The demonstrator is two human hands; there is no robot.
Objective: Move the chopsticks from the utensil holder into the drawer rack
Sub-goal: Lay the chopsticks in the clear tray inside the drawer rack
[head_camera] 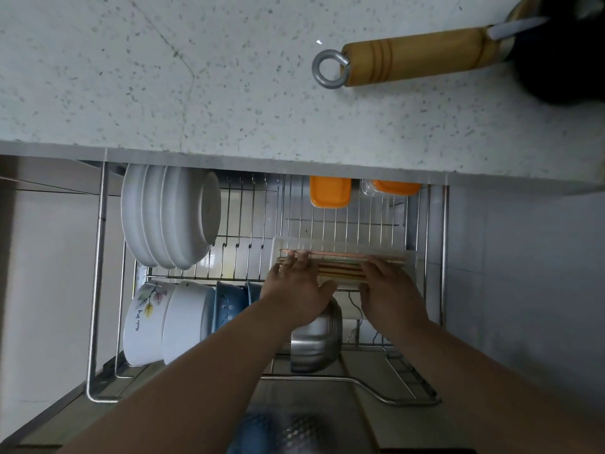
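Note:
Several wooden chopsticks (340,266) lie lengthwise in a clear plastic tray (343,243) that rests in the pulled-out wire drawer rack (327,221). My left hand (296,290) lies flat over the left ends of the chopsticks, fingers spread. My right hand (389,290) lies flat over their right ends. Both palms face down on the bundle. Neither hand is closed around it. The utensil holder is not clearly in view.
White plates (167,217) stand at the rack's left. Bowls (170,319) and a steel bowl (317,339) sit in front. Orange-lidded boxes (330,191) stand at the back. A wooden-handled pan (415,57) lies on the speckled countertop (163,77) above.

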